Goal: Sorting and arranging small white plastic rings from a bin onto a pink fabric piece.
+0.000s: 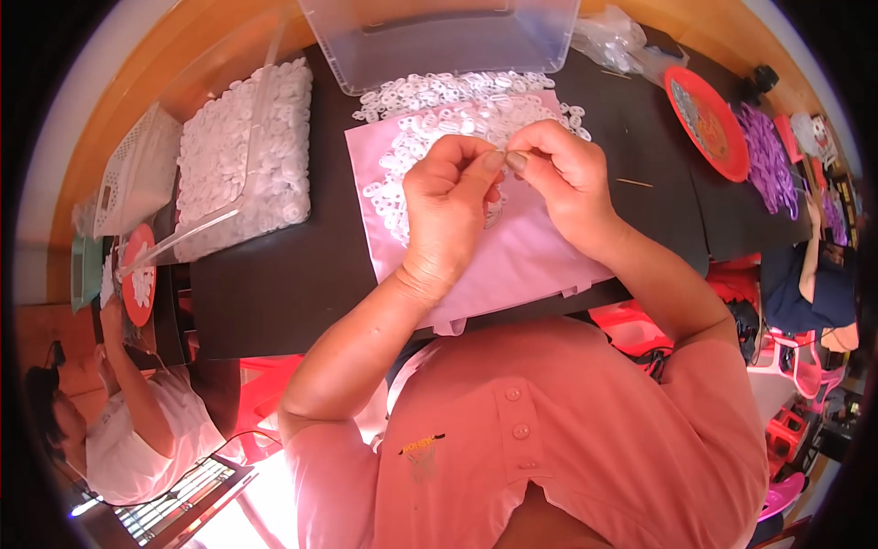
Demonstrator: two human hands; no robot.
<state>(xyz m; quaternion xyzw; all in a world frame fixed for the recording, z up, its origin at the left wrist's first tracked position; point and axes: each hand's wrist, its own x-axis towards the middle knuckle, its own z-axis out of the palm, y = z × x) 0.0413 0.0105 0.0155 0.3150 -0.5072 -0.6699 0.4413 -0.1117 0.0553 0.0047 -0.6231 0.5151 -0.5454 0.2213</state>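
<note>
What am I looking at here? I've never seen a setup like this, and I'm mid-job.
There is no machine: these are a person's own bare hands. The single picture comes from a wide fisheye camera on that person's head, looking down, so straight edges bend near the rim.

The left hand and right hand meet at the fingertips, pinching; anything held is too small to make out.

Beneath them, a pink cloth with small white pieces lies on a dark table. A clear box full of similar pieces stands to the left, a red plate to the right. Another person sits at far left.
</note>
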